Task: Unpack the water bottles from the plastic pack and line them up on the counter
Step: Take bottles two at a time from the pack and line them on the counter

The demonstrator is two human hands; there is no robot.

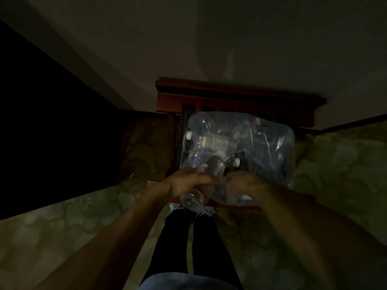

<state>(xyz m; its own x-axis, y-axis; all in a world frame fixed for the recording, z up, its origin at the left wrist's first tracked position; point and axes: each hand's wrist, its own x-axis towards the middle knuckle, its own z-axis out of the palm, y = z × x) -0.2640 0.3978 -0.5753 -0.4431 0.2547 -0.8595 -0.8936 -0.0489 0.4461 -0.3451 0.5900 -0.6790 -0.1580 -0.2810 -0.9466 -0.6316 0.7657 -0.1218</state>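
Though the room is very dim, a clear plastic pack (238, 147) shows plainly, lying on a dark red wooden surface (240, 97) that stands against a pale wall (209, 38). Through the film a few white caps (299, 162) and blurred bottle shapes can be made out, but how many bottles are inside cannot be told. The left hand (188, 181) is clamped around a clear bottle (201, 185) at the pack's near edge; the bottle lies tilted, its base toward the person and below the hand, its upper part pointing into the pack. The right hand (245, 182) is just beside the left, its fingers bunched at the film by the bottle's far end; whether it pinches the film or the bottle cannot be told. Both bare forearms reach in from the bottom corners. Below the hands are dark trouser legs (188, 243) over a patterned greenish floor (335, 164).
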